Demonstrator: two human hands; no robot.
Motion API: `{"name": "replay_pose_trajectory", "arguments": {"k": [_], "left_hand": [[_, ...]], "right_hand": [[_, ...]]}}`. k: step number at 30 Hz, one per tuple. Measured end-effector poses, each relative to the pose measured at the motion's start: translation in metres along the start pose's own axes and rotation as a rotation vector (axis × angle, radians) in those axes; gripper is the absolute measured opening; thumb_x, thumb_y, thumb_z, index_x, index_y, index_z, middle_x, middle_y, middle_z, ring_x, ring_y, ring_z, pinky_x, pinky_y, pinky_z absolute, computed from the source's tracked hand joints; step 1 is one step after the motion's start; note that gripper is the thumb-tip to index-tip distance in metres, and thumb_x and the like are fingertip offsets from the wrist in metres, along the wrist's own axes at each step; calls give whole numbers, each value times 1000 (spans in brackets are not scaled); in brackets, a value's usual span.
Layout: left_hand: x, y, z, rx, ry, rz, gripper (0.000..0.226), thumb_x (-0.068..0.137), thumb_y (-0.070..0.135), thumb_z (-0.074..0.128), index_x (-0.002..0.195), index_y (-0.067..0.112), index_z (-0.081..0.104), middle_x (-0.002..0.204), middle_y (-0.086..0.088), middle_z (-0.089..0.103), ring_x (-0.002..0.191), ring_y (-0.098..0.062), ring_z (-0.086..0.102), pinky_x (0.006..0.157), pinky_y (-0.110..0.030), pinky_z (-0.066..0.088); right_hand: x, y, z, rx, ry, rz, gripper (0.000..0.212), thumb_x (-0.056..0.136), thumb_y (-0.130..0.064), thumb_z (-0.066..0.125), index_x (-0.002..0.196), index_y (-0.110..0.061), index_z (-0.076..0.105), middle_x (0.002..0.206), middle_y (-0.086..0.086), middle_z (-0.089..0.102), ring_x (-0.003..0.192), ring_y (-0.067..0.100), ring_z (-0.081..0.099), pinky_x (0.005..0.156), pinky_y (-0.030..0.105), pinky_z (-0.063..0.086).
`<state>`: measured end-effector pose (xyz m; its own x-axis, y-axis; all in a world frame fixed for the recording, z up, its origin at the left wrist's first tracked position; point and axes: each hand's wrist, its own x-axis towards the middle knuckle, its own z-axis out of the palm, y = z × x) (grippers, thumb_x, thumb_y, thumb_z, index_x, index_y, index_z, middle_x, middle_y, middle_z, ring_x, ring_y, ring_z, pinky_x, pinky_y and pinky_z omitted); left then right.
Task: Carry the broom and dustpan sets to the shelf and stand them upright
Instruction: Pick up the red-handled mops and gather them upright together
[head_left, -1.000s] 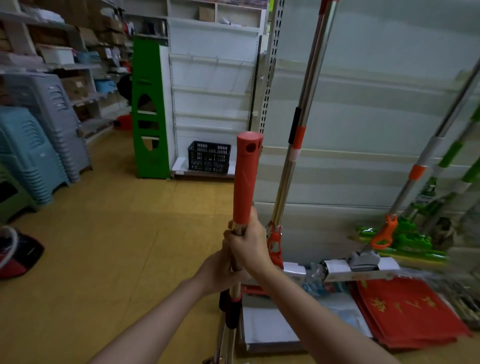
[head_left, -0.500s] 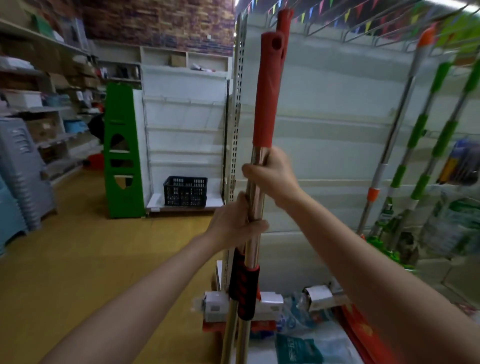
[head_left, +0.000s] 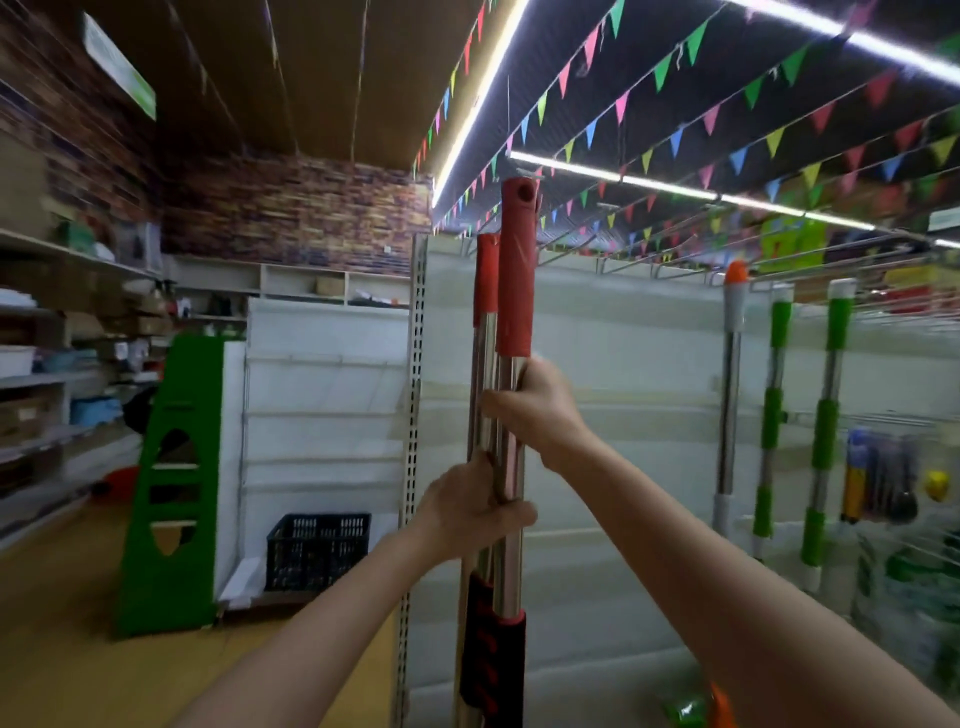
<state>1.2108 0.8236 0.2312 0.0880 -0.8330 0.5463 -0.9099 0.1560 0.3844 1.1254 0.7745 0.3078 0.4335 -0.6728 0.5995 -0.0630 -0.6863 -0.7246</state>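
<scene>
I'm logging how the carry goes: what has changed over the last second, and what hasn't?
The red-capped handles were raised, and the view tilted up toward the ceiling. The right hand slid higher, above the left hand. Both hands kept their grip; the poles stayed upright.

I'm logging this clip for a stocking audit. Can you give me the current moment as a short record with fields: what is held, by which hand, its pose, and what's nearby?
held item: two red-capped shiny metal handles, bundled side by side
left hand: closed round the metal shafts, lower grip
right hand: closed round the shafts, just below the red caps
pose: near upright
lower ends: out of frame
behind: white shelf back panel
right: green-banded poles standing against the shelf
left: black plastic crate on the low shelf base
</scene>
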Motion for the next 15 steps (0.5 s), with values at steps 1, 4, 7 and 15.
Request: {"name": "replay_pose_trajectory", "arguments": {"k": [1, 4, 7, 15], "left_hand": [[9, -1, 1, 12, 21, 12, 29, 79, 33, 59, 65, 26, 35, 67, 5, 44, 55, -9, 45, 50, -20, 32], [38, -6, 12, -53, 105, -9, 27, 76, 34, 63, 72, 22, 39, 67, 5, 47, 59, -12, 48, 53, -23, 36], [70, -5, 22, -361, 218, -114, 27, 63, 33, 65, 82, 21, 48, 71, 4, 57, 69, -13, 58, 62, -29, 47], [133, -20, 43, -603, 252, -176, 46, 51, 34, 65, 94, 25, 53, 86, 1, 65, 96, -24, 64, 89, -45, 53]], "right_hand": [[9, 3, -2, 3, -2, -12, 21, 67, -4, 61, 86, -6, 53, 71, 6, 51, 63, 19, 50, 54, 31, 43], [39, 17, -8, 56, -16, -21, 22, 68, 0, 60, 89, -4, 53, 72, 8, 51, 63, 20, 52, 56, 32, 45], [68, 33, -6, 138, -23, -12, 23, 70, 2, 60, 94, 2, 55, 75, 12, 54, 64, 21, 54, 57, 33, 47], [119, 77, -8, 187, -61, -21, 21, 77, 2, 60, 97, 1, 58, 77, 11, 56, 63, 18, 54, 49, 18, 47]]}}
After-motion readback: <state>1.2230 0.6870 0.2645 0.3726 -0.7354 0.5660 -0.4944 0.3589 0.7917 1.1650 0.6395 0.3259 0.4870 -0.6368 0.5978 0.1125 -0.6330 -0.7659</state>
